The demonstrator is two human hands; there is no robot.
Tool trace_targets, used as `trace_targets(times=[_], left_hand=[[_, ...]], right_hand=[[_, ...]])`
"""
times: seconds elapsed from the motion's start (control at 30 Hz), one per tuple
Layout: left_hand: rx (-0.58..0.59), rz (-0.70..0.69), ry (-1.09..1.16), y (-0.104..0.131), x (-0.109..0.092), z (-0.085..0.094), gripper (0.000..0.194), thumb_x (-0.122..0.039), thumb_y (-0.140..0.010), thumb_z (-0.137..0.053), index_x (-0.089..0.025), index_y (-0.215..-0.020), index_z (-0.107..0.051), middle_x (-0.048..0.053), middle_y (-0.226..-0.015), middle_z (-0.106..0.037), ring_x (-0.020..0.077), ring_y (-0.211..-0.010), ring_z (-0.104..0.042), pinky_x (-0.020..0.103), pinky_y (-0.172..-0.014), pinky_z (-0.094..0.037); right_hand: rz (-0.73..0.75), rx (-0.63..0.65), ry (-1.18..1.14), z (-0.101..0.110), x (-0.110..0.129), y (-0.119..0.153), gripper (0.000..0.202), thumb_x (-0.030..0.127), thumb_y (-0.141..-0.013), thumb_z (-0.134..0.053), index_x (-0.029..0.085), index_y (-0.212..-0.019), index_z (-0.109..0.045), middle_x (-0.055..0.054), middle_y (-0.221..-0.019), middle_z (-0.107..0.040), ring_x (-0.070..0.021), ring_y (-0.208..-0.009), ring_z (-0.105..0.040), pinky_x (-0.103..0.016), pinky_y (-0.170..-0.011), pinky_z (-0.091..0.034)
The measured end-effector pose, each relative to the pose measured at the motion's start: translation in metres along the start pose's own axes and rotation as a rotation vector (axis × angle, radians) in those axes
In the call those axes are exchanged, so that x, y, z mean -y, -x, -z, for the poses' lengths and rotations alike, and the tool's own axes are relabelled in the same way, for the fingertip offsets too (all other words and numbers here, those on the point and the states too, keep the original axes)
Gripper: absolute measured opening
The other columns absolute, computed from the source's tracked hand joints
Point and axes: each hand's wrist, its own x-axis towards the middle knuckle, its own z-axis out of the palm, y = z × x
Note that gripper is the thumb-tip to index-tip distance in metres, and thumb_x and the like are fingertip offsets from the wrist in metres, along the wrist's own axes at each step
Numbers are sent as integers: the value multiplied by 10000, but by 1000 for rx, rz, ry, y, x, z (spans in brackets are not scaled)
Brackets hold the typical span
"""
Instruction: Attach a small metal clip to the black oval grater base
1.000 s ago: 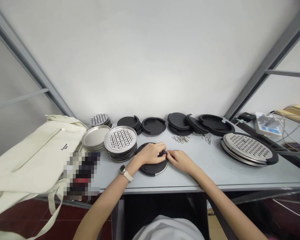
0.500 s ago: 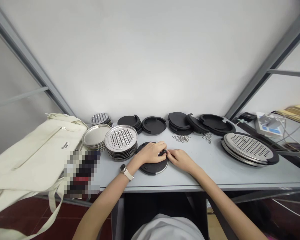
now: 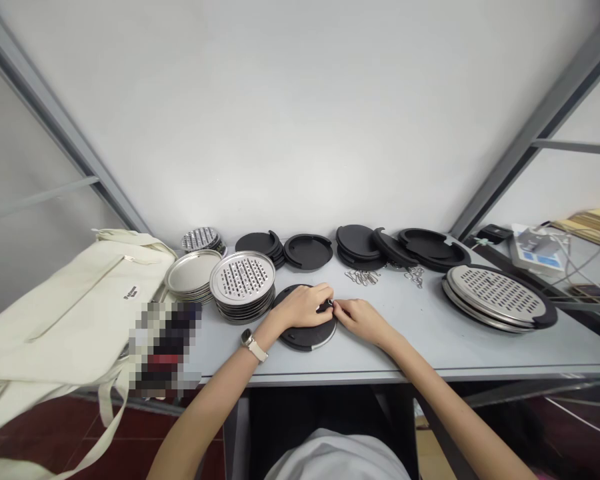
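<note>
A black round disc (image 3: 306, 336) lies on the table in front of me, a strip of silver metal showing along its near right edge. My left hand (image 3: 306, 305), with a watch on the wrist, lies over the disc, its fingers curled at the right rim. There my right hand (image 3: 356, 316) pinches at the edge, fingertips almost meeting the left ones. A small shiny bit shows between the hands, too small to name. Just left of the disc stands a stack of silver grater plates (image 3: 243, 279) with slotted faces.
Behind are black round trays (image 3: 308, 252) and loose metal hooks (image 3: 362, 277). Larger oval grater plates (image 3: 497, 293) lie to the right. Plain silver lids (image 3: 193, 264) and a cream bag (image 3: 75, 313) occupy the left. The table's front edge (image 3: 330, 380) runs below my forearms.
</note>
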Motion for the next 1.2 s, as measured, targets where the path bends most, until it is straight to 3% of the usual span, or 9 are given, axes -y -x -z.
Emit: trace_targets(times=[1.2], left_hand=[[6, 0, -2, 0, 0, 1, 106, -281, -877, -439, -204, -852, -508, 4, -865, -535, 122, -628, -501, 261, -581, -348]], right_hand=[[9, -45, 2, -1, -1, 0, 391, 278, -968, -295, 172, -748, -600, -62, -716, -686, -151, -609, -598, -243, -589, -310]])
